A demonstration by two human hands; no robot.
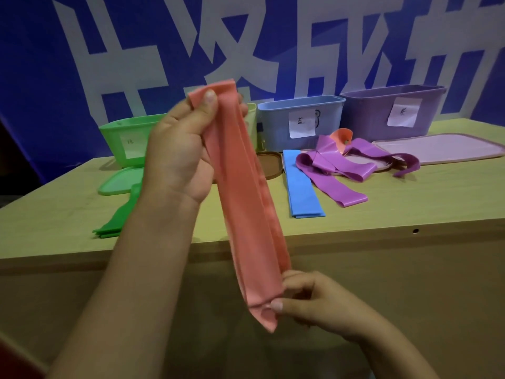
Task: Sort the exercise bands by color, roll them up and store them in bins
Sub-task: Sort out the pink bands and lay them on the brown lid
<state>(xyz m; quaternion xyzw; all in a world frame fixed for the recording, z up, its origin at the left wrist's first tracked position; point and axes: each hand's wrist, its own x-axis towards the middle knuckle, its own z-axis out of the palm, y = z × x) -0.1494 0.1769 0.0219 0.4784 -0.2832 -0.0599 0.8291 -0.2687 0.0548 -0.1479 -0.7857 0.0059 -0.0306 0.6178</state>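
I hold a long salmon-pink exercise band point(246, 209) stretched in the air in front of the table. My left hand point(180, 149) pinches its upper end between thumb and fingers. My right hand point(308, 299) pinches its lower end. On the table lie a flat blue band point(302, 187), a tangle of purple bands point(336, 165) with another salmon band point(340, 136) in it, and folded green bands point(114, 222). At the back stand a green bin point(123, 138), a blue bin point(276, 124) and a purple bin point(371, 116), each with a paper label.
A green lid point(114, 184) lies in front of the green bin, a brown lid point(269, 164) near the middle and a pink lid point(448, 147) at the right. A pale bin is mostly hidden behind the band. A blue wall with white characters backs the table point(382, 222).
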